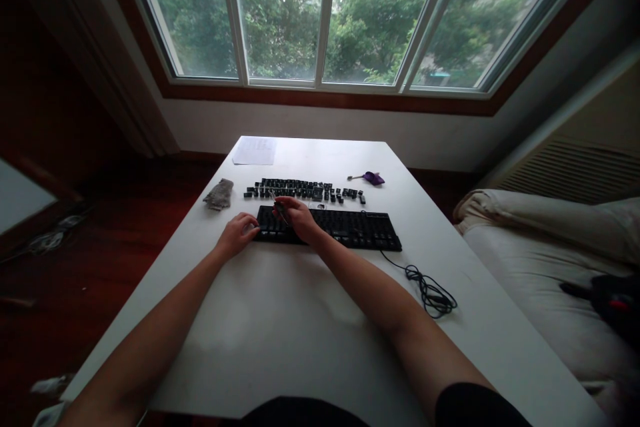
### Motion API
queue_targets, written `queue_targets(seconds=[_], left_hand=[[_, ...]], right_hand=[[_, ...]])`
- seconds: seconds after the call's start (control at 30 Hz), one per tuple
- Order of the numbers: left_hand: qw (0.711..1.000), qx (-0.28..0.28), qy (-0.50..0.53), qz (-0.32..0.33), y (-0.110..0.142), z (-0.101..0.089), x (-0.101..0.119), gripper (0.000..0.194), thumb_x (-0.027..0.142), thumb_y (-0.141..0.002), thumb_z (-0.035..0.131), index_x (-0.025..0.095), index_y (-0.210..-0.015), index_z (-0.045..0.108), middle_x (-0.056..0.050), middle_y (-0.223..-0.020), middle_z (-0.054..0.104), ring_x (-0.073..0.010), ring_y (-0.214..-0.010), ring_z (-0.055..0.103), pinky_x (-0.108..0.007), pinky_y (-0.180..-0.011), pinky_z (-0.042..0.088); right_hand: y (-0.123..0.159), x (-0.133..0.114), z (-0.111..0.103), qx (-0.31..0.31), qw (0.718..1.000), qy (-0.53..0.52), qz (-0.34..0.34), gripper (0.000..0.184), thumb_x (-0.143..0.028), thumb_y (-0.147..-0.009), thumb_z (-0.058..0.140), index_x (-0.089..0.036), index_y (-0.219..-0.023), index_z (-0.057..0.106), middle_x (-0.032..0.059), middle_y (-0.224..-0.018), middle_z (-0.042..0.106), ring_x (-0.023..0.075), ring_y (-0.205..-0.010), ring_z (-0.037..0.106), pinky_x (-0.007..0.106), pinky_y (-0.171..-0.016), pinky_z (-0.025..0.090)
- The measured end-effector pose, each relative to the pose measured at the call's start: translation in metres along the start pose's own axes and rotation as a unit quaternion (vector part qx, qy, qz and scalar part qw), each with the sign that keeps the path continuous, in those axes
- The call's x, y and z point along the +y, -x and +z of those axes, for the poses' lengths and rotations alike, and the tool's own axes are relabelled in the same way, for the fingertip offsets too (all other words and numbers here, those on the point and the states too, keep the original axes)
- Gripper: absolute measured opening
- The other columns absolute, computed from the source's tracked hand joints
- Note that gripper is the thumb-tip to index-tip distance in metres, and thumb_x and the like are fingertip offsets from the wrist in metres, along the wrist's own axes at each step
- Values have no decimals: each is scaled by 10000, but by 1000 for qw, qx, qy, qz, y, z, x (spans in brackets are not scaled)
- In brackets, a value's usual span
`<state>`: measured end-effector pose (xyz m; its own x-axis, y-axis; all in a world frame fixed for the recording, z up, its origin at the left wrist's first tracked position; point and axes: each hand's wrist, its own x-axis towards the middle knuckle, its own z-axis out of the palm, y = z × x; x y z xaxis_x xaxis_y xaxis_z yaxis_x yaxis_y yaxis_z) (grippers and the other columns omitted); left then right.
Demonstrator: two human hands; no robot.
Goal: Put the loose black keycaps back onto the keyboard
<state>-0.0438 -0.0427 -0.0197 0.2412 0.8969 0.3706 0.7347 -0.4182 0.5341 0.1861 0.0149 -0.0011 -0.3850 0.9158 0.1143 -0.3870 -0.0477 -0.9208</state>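
A black keyboard lies on the white table in front of me. My left hand grips its left end, thumb and fingers closed around the edge. Over the left part of the keyboard, my right hand is closed on a slim dark tool with a thin, wire-like end pointing up and away; its exact kind is too small to tell. Behind the keyboard stand rows of loose black keycaps. A small ring-like item rests just behind the keyboard, beside my right hand.
A crumpled grey cloth lies to the left, near sheets of paper at the table's far corner. A purple item with a thin handle sits back right. The coiled cable lies right of my forearm. A sofa borders the right.
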Motion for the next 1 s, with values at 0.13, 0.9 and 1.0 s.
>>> queue_targets(seconds=[0.13,0.9,1.0], left_hand=[[1000,1,7,0,0,1,-2,150,354,-880,606,231,-933,674,-56,-1075,640,-230,-1031,598,-378,-934,478],[1000,-10,-4,-11,-2,-1,-2,179,393,-870,615,236,-935,672,-50,-1064,667,-238,-1027,591,-398,-961,451],[1000,-10,-8,-6,-2,-1,-2,175,390,-877,613,242,-948,672,-51,-1067,663,-241,-1034,589,-400,-959,453]], right_hand=[[1,0,1,-22,1000,10,-7,387,-299,-740,732,-202,-1106,651,30,-936,694,143,-835,664,235,-694,518],[-26,-15,23,-107,962,249,-17,346,-505,-966,447,-187,-906,571,-40,-578,562,95,-464,527,190,-428,356],[-27,-8,22,-82,953,289,-26,357,-510,-954,481,-187,-847,585,-42,-565,564,90,-455,520,194,-445,368]])
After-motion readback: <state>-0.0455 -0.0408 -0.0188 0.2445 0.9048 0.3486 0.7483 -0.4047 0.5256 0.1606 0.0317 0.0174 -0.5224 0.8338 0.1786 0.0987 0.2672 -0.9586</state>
